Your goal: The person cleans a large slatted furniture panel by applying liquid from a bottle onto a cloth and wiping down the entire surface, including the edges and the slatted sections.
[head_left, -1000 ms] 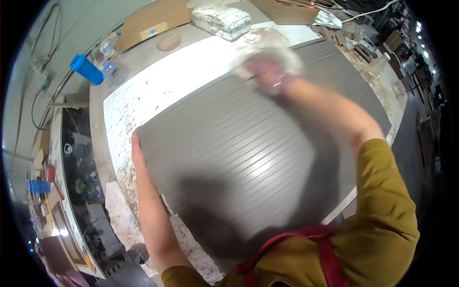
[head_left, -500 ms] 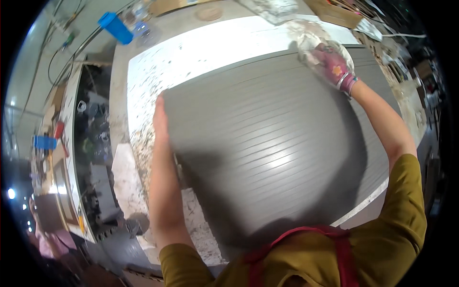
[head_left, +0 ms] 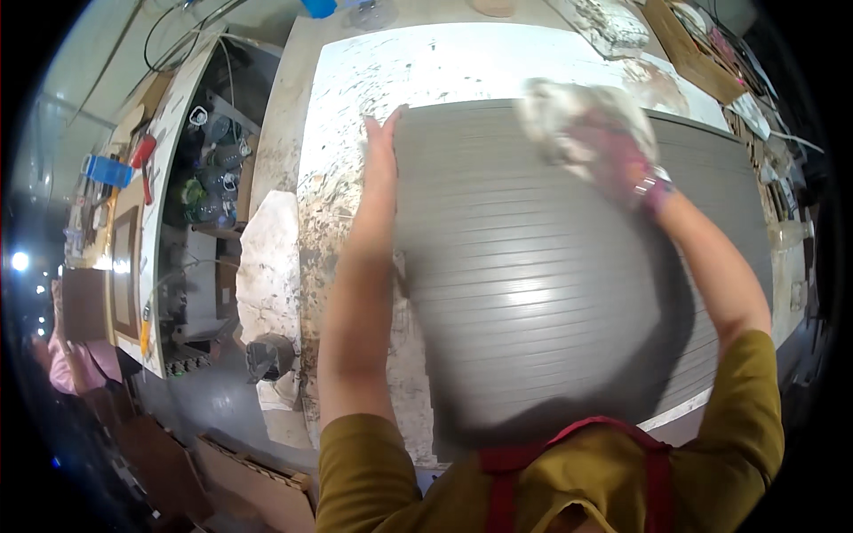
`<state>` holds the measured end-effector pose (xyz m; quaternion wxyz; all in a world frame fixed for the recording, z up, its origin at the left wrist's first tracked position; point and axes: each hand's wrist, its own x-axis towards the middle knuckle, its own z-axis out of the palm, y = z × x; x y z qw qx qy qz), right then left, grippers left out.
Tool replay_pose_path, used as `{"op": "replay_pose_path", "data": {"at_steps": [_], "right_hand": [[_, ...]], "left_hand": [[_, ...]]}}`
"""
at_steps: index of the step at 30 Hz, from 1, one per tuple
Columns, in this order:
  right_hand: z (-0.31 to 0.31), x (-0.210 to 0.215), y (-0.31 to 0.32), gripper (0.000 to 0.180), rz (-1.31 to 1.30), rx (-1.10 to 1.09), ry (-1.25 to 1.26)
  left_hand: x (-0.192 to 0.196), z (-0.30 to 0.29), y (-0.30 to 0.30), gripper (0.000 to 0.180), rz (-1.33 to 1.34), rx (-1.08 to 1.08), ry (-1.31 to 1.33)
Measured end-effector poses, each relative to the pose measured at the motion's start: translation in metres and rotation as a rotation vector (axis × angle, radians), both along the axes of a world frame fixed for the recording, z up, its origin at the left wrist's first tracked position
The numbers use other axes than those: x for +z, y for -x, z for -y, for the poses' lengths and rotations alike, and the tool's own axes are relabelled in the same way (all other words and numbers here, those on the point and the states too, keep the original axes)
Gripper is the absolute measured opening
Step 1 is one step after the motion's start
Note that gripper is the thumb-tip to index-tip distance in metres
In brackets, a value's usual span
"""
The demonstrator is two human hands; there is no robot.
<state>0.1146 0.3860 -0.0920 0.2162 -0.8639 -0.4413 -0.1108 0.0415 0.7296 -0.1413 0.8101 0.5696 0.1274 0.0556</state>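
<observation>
A large grey ribbed panel [head_left: 533, 266] lies flat on a paint-spattered white worktable [head_left: 426, 71]. My left hand [head_left: 384, 133] rests flat with fingers extended along the panel's left edge. My right hand [head_left: 613, 151], in a pinkish glove with a wristband, is closed on a crumpled whitish cloth [head_left: 569, 111] pressed against the panel's upper part. Motion blurs the cloth and the hand.
Left of the table stands a shelf unit [head_left: 200, 178] crowded with bottles and tools. A white sack [head_left: 267, 266] leans by the table side, with cardboard [head_left: 258, 480] on the floor below. Bags and boxes [head_left: 613, 22] sit at the table's far edge.
My right hand with the cloth has swept across the upper part of the panel. My left hand has stayed on the panel's left edge. The view has shifted.
</observation>
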Motion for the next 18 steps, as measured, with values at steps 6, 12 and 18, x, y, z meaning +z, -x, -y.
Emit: {"op": "replay_pose_path", "data": {"at_steps": [6, 12, 18], "right_hand": [[-0.088, 0.003, 0.008, 0.024, -0.069, 0.2, -0.076], [-0.182, 0.005, 0.043, 0.027, -0.04, 0.284, -0.153], [0.041, 0.02, -0.006, 0.032, -0.162, -0.296, 0.13]], "left_hand": [[0.016, 0.013, 0.005, 0.083, 0.033, 0.025, 0.069], [-0.015, -0.016, -0.007, 0.079, 0.016, 0.105, 0.128], [0.001, 0.004, 0.004, 0.073, 0.011, 0.036, 0.016]]}}
